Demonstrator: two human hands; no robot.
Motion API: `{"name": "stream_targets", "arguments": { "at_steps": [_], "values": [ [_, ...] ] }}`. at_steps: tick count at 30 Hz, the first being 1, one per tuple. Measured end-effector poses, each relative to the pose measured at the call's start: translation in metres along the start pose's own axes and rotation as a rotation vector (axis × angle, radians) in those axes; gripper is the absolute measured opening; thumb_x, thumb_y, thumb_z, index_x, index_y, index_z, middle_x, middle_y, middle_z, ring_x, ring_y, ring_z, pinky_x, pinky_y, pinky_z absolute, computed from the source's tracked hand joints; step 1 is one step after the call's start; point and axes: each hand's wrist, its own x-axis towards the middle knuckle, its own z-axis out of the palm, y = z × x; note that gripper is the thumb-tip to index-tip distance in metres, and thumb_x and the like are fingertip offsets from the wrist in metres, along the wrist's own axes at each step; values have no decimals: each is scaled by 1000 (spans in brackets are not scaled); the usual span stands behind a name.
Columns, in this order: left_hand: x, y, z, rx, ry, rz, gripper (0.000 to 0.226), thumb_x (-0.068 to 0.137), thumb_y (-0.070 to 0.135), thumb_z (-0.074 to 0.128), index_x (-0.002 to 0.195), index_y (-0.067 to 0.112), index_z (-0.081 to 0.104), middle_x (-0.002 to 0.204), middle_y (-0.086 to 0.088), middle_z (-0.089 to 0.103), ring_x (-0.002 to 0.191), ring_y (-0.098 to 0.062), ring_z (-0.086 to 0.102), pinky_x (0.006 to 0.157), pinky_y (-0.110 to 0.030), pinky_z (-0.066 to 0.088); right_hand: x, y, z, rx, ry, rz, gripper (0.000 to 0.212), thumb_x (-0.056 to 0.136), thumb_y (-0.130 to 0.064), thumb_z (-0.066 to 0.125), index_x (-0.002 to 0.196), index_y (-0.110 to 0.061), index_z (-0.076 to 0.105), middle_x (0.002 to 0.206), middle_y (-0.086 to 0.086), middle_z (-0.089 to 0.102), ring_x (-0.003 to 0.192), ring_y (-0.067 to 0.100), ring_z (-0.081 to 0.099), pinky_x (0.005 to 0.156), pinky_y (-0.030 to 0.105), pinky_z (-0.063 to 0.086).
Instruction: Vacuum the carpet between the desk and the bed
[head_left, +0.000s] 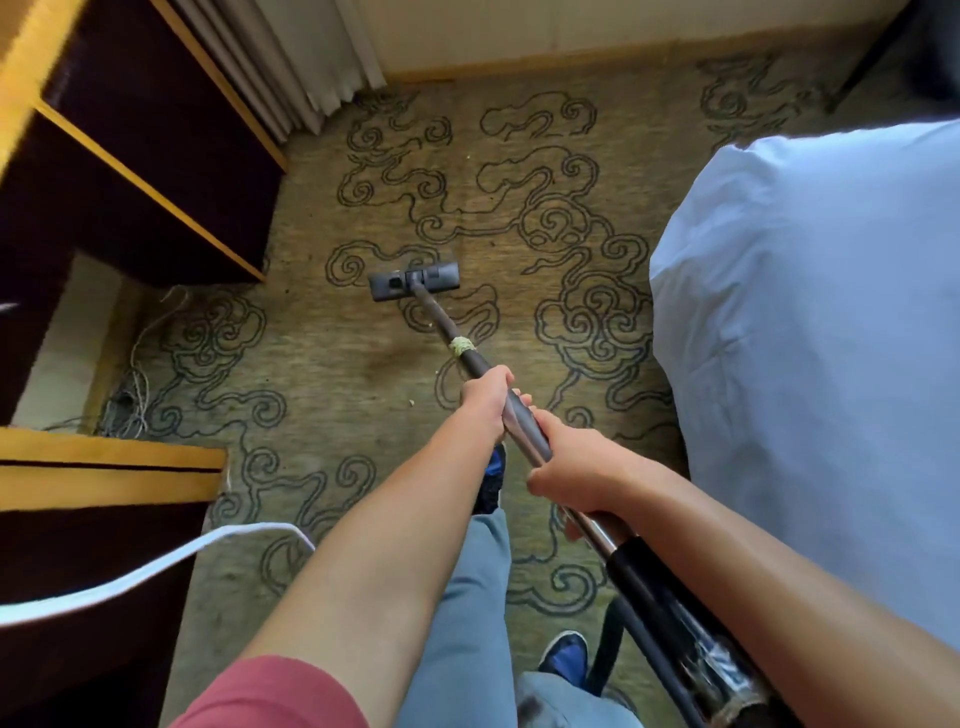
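Note:
A tan carpet (498, 171) with dark swirl patterns runs between the dark desk (150, 150) on the left and the white bed (810, 322) on the right. A black vacuum head (414, 281) rests flat on the carpet in the middle. Its dark wand (447, 332), wrapped with a band of pale tape, slants back toward me. My left hand (485, 397) grips the wand higher up. Just behind it, my right hand (569, 470) grips the metal section of the wand. The black hose (670, 623) trails off at the lower right.
Grey curtains (291, 67) hang at the back left, with a pale wall and baseboard beyond. Loose cables (130, 400) lie in the gap under the desk. A white cord (156, 566) crosses the lower left over dark furniture with yellow trim (104, 462). My legs and blue shoes stand below.

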Motion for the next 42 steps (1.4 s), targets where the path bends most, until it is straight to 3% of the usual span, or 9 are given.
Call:
{"name": "stream_targets", "arguments": {
  "at_steps": [4,11,16,24,28,32,35,40,42],
  "values": [
    [-6,-51,1,-17,2,-52,10,81,5,54,91,3,52,65,-10,53,43,-20,50,41,-23,46,-19,29,29,119,-17,41,92,87,-14,58,163,-32,11,112,11,62,78,32,76,66,46,66],
    [23,-94,-1,-69,-49,-84,9,80,4,55,85,4,47,49,-9,51,35,-19,48,43,-25,46,-2,56,59,-9,-18,61,93,87,-18,55,164,-35,6,110,5,62,74,23,73,59,31,61],
    [71,-83,-6,24,-48,-89,16,83,8,53,98,6,49,62,-9,52,44,-21,52,46,-26,44,41,45,61,108,-46,89,91,87,-9,52,163,-36,10,109,13,61,69,33,76,56,45,65],
    [124,-12,-15,107,-57,-35,9,92,9,51,85,7,45,66,-7,49,50,-20,50,46,-27,42,114,3,40,182,-26,75,66,90,-14,59,150,-25,33,99,14,62,68,34,76,54,44,64],
    [150,36,-19,112,-36,-16,3,91,6,49,90,5,47,65,-8,48,49,-22,50,50,-28,43,148,-32,13,118,-22,60,60,90,-19,62,146,-20,38,100,12,64,87,32,74,74,45,64],
    [179,92,-7,169,-40,-10,2,91,7,48,90,5,47,60,-10,53,50,-23,54,56,-28,46,184,-59,-29,212,-58,107,49,97,-18,61,139,-23,37,90,18,62,52,27,69,41,35,56],
    [194,132,-4,182,-46,-20,5,91,5,46,86,5,44,50,-10,51,49,-23,53,59,-30,47,205,-82,-54,226,-87,117,40,99,-19,58,133,-27,39,86,19,63,45,26,66,45,42,60],
    [215,190,-3,197,-78,-40,6,91,8,46,96,5,45,62,-10,54,46,-23,57,48,-26,51,240,-119,-93,246,-93,138,31,101,-21,58,128,-24,42,86,21,67,43,24,66,45,41,59],
    [223,211,-4,234,-61,-28,10,91,8,49,98,1,49,64,-11,56,58,-24,60,60,-30,54,252,-133,-104,215,-83,129,30,101,-21,57,127,-21,43,85,22,70,49,27,71,52,49,63]
  ]
}}
